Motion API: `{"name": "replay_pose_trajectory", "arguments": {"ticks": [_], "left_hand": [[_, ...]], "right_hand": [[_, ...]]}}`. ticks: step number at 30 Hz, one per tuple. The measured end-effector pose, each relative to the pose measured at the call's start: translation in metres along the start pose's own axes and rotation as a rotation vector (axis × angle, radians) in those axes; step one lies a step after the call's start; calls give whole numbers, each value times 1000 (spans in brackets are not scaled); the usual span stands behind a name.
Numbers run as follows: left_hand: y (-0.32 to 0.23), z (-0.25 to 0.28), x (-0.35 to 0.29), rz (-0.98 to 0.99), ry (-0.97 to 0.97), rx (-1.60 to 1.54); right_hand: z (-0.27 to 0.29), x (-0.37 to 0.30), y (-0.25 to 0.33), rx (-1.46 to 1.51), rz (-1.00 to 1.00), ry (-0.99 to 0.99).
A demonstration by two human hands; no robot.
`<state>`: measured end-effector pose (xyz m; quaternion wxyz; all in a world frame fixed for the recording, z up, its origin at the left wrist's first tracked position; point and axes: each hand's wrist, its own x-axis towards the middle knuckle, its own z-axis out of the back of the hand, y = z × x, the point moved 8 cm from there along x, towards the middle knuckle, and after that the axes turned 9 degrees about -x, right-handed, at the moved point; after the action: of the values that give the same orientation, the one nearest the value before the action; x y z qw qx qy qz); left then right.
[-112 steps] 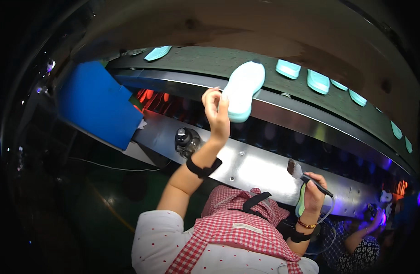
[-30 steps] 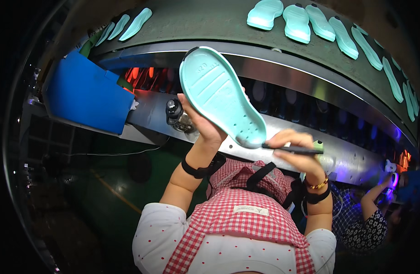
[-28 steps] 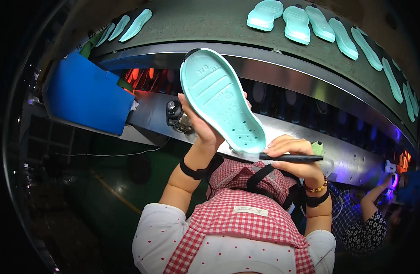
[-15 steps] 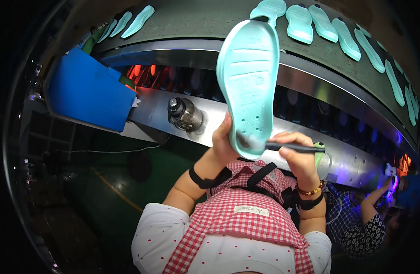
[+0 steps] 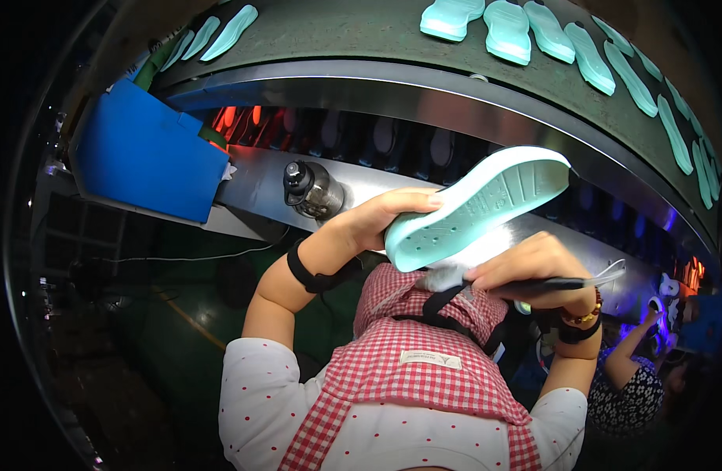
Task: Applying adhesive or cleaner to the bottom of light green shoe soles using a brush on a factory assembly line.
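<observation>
My left hand (image 5: 386, 217) is closed around the heel end of a turquoise shoe sole (image 5: 486, 206). The sole slants up to the right, with its grooved, patterned face toward me and several small holes near the heel. In my closed right hand (image 5: 537, 265) is a brush with a dark handle and pale bristles (image 5: 442, 279). Its bristles lie just below the heel edge; whether they touch the sole I cannot tell. The fingers of my left hand behind the sole are hidden.
Several more turquoise soles (image 5: 508, 33) lie on the dark conveyor belt (image 5: 337, 35) beyond a metal rail. A metal bottle (image 5: 314, 191) with a dark top stands on the steel ledge (image 5: 255, 174), near a blue panel (image 5: 145, 153). Another person's arm (image 5: 634, 345) is at the far right.
The sole has swung from upright to slanting right, and its toe has come down from the belt's edge. My right hand and the brush have moved off its face, slightly down and right.
</observation>
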<state>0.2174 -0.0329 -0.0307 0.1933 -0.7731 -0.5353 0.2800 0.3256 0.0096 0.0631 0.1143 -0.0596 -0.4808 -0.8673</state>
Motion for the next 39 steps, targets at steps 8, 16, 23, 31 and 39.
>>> {"name": "replay_pose_trajectory", "arguments": {"ticks": [8, 16, 23, 31, 39], "left_hand": [[-6, -5, -8, 9, -33, 265], [-15, 10, -21, -93, -69, 192], [-31, 17, -29, -166, -63, 124], [-12, 57, -8, -585, 27, -449], [16, 29, 18, -483, 20, -642]], "right_hand": [[0, -6, 2, -321, -21, 170], [0, -19, -14, -203, -45, 45], [19, -26, -33, -165, 1, -342], [16, -14, 22, -97, 57, -431], [9, -2, -74, 115, -323, -631]]}}
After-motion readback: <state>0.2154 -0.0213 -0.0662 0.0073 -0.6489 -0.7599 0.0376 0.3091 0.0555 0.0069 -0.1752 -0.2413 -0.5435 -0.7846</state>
